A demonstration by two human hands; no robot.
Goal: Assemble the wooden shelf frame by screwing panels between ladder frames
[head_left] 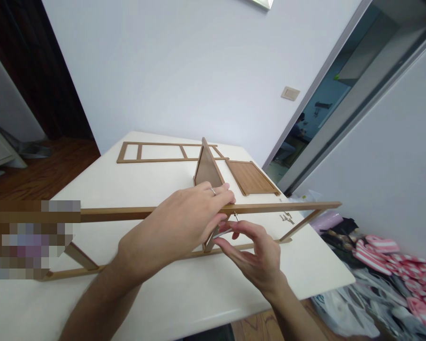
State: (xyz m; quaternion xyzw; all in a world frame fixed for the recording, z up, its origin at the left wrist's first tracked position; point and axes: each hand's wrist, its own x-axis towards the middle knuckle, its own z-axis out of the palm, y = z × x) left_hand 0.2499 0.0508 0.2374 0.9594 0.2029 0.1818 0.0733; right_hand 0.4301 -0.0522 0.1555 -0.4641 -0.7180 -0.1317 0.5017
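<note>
Wooden frame [284, 207] is standing on edge on the white table [220, 289], meeting the upright panel [208, 168] mid-length. Your left hand [179, 220] is clamping over its top rail at that joint. Your right hand [257, 253] is pinching a thin metal tool [223, 233], fingertips closed, just beside the bolt [235, 216] under the rail. Beyond: ladder-shaped frame [139, 152], slatted panel [252, 177] lying flat; small hardware [287, 218] sitting right.

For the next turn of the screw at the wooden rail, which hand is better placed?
Probably the right hand: its fingers pinch a thin metal tool close to the screw, while the left hand grips the rail beside it.
</note>
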